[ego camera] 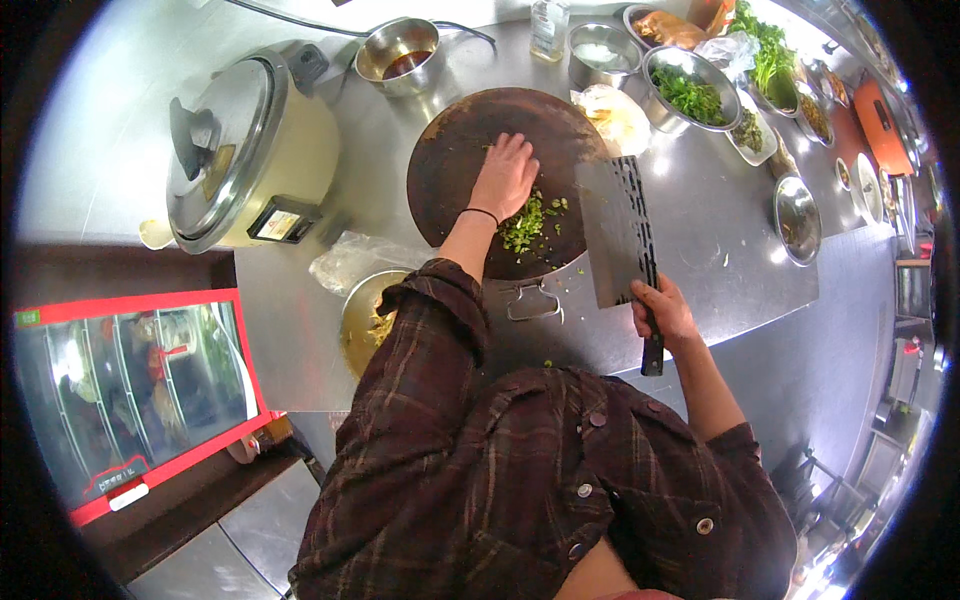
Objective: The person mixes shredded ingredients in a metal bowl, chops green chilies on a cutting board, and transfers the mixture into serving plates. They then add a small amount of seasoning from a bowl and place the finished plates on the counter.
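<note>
My right hand grips the black handle of a broad cleaver, whose blade points away from me over the right edge of a round wooden chopping board. My left hand rests palm down on the board, fingers a little bent; whether anything lies under it is hidden. Chopped green vegetable is heaped just below that hand, with small bits scattered to the right and on the steel table. A wire handle lies at the board's near edge.
At left stand a large rice cooker, a plastic bag and a metal bowl with shredded food. Beyond the board are a pot with dark liquid, a bottle and a bowl of green herbs. A red-framed glass-door fridge is lower left.
</note>
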The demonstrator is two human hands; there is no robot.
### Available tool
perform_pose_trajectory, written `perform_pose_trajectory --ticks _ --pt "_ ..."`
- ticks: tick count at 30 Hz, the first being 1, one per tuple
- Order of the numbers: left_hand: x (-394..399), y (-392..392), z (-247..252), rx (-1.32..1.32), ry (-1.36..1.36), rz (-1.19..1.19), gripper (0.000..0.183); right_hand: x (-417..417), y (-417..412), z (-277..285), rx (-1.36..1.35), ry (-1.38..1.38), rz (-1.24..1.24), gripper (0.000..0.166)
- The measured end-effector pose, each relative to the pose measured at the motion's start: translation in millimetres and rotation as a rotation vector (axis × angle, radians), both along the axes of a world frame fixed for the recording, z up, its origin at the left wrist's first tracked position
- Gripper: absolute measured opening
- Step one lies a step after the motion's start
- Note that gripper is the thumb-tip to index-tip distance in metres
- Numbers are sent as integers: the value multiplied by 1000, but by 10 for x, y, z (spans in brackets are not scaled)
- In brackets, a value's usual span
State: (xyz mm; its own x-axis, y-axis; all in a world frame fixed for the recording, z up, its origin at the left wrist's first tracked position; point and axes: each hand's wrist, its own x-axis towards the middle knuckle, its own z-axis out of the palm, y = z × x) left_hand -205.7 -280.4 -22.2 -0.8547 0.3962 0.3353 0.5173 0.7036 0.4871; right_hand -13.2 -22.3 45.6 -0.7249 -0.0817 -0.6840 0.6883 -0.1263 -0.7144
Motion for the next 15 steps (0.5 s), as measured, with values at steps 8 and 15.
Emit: perform_pose_trajectory --ticks 8,15 --pt "937 46 407 178 -112 30 43 -134 110 -236 199 57 25 19" --pt "1247 183 218 -162 -125 497 89 -262 -9 -421 74 14 -106 21"
